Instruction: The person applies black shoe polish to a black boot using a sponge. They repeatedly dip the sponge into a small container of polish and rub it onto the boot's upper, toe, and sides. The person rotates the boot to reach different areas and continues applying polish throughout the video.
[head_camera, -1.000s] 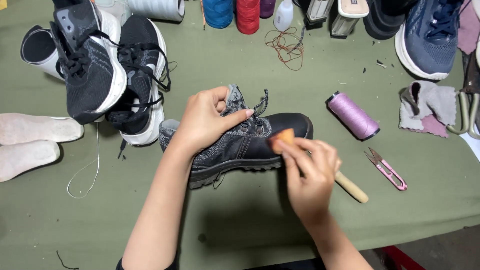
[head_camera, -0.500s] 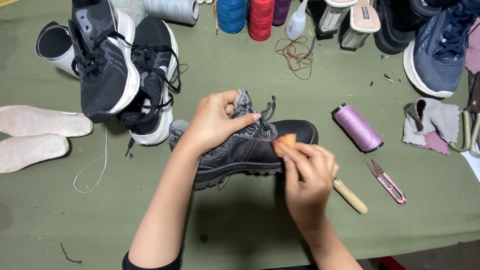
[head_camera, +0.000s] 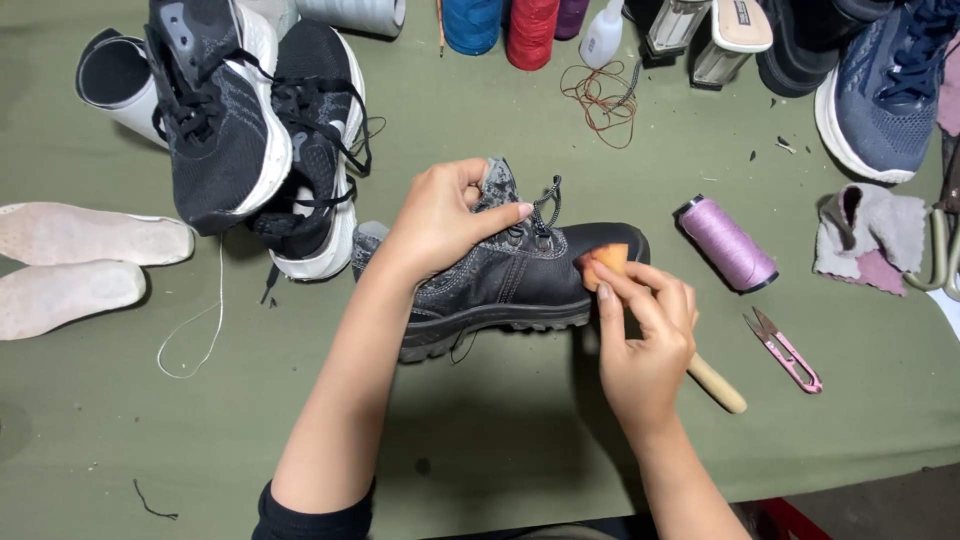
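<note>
head view shows the step in hand, as i judge it: rubbing the toe part of a black work shoe with a small orange block. the shoe lies on its side on the green table, just below a pair of black sneakers. the left hand is curled over the ankle opening and grips the shoe to keep it steady. the right hand is closed, the fingertips pinch the orange block against the toe. a wooden handle shows from under this hand; i cannot tell if the hand holds it. the next stroke probably needs firm pressure and a steady shoe.
</note>
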